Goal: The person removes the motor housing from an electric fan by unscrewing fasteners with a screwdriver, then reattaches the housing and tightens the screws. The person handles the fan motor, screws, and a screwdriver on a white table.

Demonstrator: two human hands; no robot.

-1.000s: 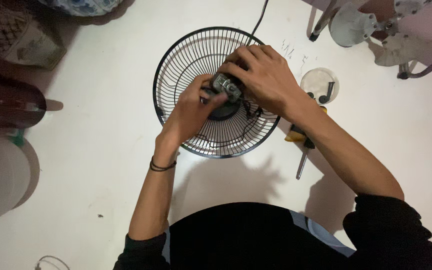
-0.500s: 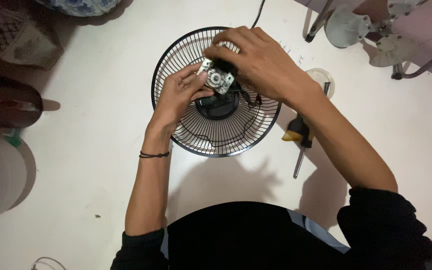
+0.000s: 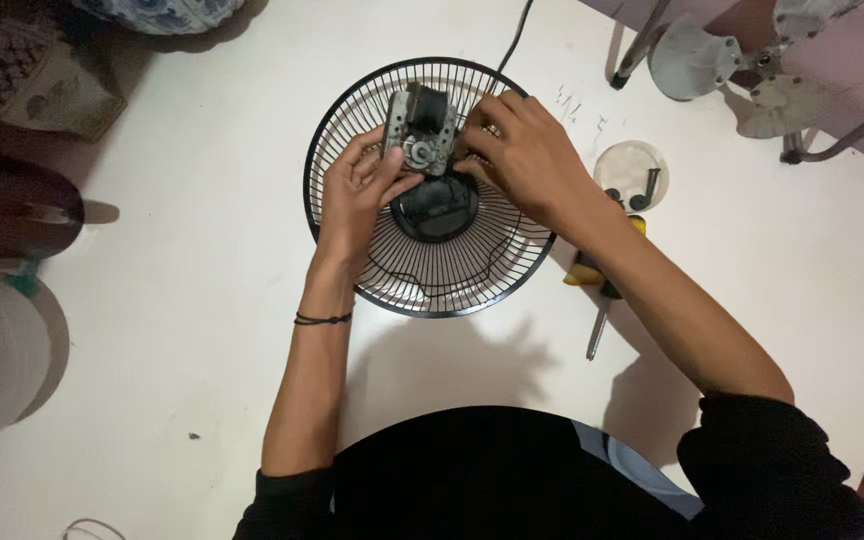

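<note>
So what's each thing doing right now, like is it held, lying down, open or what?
Fan motor: lifted above the grille's hub, held in both hands.
Fan grille: lying flat on the table.
Screwdriver: lying on the table, untouched.
Small dish: open, holding dark small parts.
Left hand: grip shut on the motor.
Right hand: grip shut on the motor.

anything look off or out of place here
The fan motor is off its mount, held by the left hand and right hand above the wire guard. A screwdriver lies half under the right forearm.
</note>
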